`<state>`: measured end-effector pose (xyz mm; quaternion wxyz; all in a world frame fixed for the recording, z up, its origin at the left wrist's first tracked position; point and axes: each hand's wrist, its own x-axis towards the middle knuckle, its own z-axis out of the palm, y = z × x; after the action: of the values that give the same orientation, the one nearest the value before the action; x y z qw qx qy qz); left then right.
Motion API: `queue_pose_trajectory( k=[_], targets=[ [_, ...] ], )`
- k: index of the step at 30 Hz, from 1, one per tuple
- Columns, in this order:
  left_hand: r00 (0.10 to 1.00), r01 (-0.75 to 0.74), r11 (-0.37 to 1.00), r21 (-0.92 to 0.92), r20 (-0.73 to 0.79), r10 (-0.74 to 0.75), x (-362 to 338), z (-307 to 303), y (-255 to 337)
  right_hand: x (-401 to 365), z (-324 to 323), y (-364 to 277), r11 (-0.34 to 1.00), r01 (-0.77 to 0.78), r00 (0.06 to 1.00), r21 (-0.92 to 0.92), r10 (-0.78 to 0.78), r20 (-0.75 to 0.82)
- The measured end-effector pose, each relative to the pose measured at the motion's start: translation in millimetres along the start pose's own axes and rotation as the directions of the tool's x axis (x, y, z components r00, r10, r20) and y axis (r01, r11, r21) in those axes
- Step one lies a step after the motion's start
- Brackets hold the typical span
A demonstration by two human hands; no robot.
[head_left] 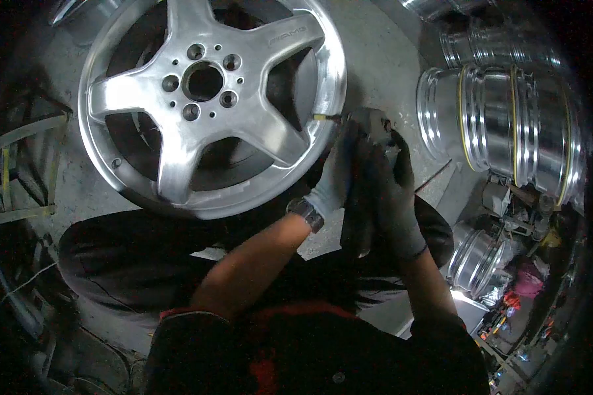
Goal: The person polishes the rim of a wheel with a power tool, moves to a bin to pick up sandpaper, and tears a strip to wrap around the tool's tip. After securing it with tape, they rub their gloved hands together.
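A bare-metal five-spoke car wheel rim [207,39] lies in front of me, face up, with AMG lettering on one spoke. My left hand [336,174], in a light grey glove with a watch at the wrist, is wrapped round a dark handheld power tool [357,230]. My right hand [396,197], in a darker glove, closes on the tool from the other side. The tool's grey head [370,122] shows above the hands. From it a thin dark shaft with a yellow tip [323,117] reaches the rim's right edge. Whether the tip touches cannot be made out.
Several polished wheels [494,122] are lined up on their sides at the right. Another shiny wheel [474,260] and a clutter of small items [514,296] lie below them. A metal frame [26,171] stands at the left. My crossed legs [125,263] are close under the rim.
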<state>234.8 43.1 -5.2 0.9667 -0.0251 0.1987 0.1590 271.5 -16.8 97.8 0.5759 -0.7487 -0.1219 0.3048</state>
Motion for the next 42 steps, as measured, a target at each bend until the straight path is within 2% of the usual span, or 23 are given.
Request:
queue_pose_trajectory(
  k=[1,3,4,6,7,10,12,15,16,18,19,21,23,26,28,29,31,34,36,37,39,41,42],
  targets=[
    [1.0,0.001,1.0,0.0,0.0,-0.001,11.7,-2.0,-1.0,5.9,-1.1,1.4,0.998,0.019,1.0,0.061,-0.019,-0.002],
    [0.984,-0.171,0.961,0.217,0.082,0.156,38.3,-3.3,-1.3,21.0,-1.7,-4.7,0.995,0.056,0.998,0.087,-0.057,0.004],
    [0.985,-0.166,0.962,0.216,0.081,0.152,37.7,0.6,0.6,27.1,-2.1,-6.8,0.989,0.096,0.995,0.115,-0.098,0.008],
    [0.995,-0.023,0.994,0.108,0.094,0.012,23.9,42.3,31.9,37.5,-1.8,-7.3,0.992,0.122,0.992,0.034,-0.122,-0.005],
    [0.995,-0.022,0.994,0.109,0.095,0.012,23.5,40.6,31.4,40.0,-1.0,-7.7,0.988,0.145,0.989,-0.047,-0.146,-0.013],
    [0.988,-0.088,0.994,0.057,0.132,0.08,19.3,25.5,22.2,28.3,-2.3,0.5,0.987,0.13,0.992,-0.098,-0.128,0.021],
    [0.994,-0.019,0.993,-0.115,0.105,0.031,8.1,14.6,15.9,14.3,3.3,-1.9,0.989,0.09,0.996,-0.115,-0.087,0.034],
    [1.0,0.019,0.985,-0.174,0.004,-0.018,-1.1,7.9,11.1,9.6,10.8,-10.2,0.992,0.017,0.999,-0.121,-0.013,0.039],
    [1.0,0.019,0.984,-0.176,0.002,-0.019,1.0,7.8,12.1,8.1,11.3,-11.9,0.993,-0.012,0.999,-0.114,0.015,0.031],
    [0.986,-0.013,0.995,-0.101,0.167,0.029,10.7,22.8,25.0,21.8,8.5,-11.4,0.994,0.053,0.998,-0.1,-0.048,0.05],
    [0.985,-0.014,0.995,-0.101,0.169,0.031,13.1,31.3,30.2,28.6,7.9,-12.0,0.99,0.118,0.991,-0.083,-0.113,0.071],
    [0.993,-0.033,0.999,-0.04,0.114,0.038,15.8,43.8,37.8,33.2,10.7,-17.0,0.985,0.134,0.99,-0.106,-0.128,0.065],
    [0.994,-0.019,0.997,-0.07,0.11,0.026,16.6,33.1,32.1,33.5,9.9,-14.9,0.98,0.15,0.988,-0.128,-0.143,0.06],
    [0.996,-0.003,0.993,-0.117,0.088,0.014,5.9,13.3,16.1,22.4,1.6,-1.2,0.972,0.141,0.988,-0.187,-0.126,0.091],
    [0.998,-0.012,0.991,-0.136,0.066,0.022,4.2,4.7,11.5,17.5,3.8,-3.1,0.979,0.057,0.995,-0.194,-0.04,0.09],
    [0.996,-0.028,0.993,-0.117,0.083,0.038,4.6,4.2,13.0,16.8,6.1,-5.1,0.979,0.052,0.995,-0.195,-0.034,0.093],
    [0.994,-0.039,0.994,-0.098,0.102,0.049,8.1,7.7,14.6,16.9,9.1,-14.1,0.997,0.018,0.996,-0.074,-0.012,0.085],
    [0.981,-0.028,0.99,-0.14,0.188,0.055,12.3,19.2,18.2,26.1,11.2,-22.6,0.986,0.056,0.995,-0.156,-0.042,0.089],
    [0.988,-0.157,0.986,-0.06,-0.008,0.157,14.9,17.0,10.5,21.9,7.5,-19.5,0.977,0.074,0.993,-0.198,-0.054,0.107],
    [0.987,-0.16,0.985,-0.061,-0.008,0.16,12.7,12.8,7.2,20.1,5.9,-18.3,0.967,0.088,0.991,-0.24,-0.059,0.123],
    [0.992,-0.08,0.975,-0.205,0.077,0.098,0.6,12.7,6.1,18.3,3.9,-19.9,0.963,0.091,0.987,-0.253,-0.054,0.149],
    [0.993,-0.068,0.969,-0.238,0.079,0.089,3.4,14.9,5.3,17.3,4.8,-21.2,0.96,0.089,0.984,-0.267,-0.043,0.173],
    [0.993,-0.055,0.962,-0.269,0.084,0.08,5.2,15.5,5.1,19.1,7.2,-23.0,0.985,0.025,0.988,-0.17,0.002,0.156]
  ],
)
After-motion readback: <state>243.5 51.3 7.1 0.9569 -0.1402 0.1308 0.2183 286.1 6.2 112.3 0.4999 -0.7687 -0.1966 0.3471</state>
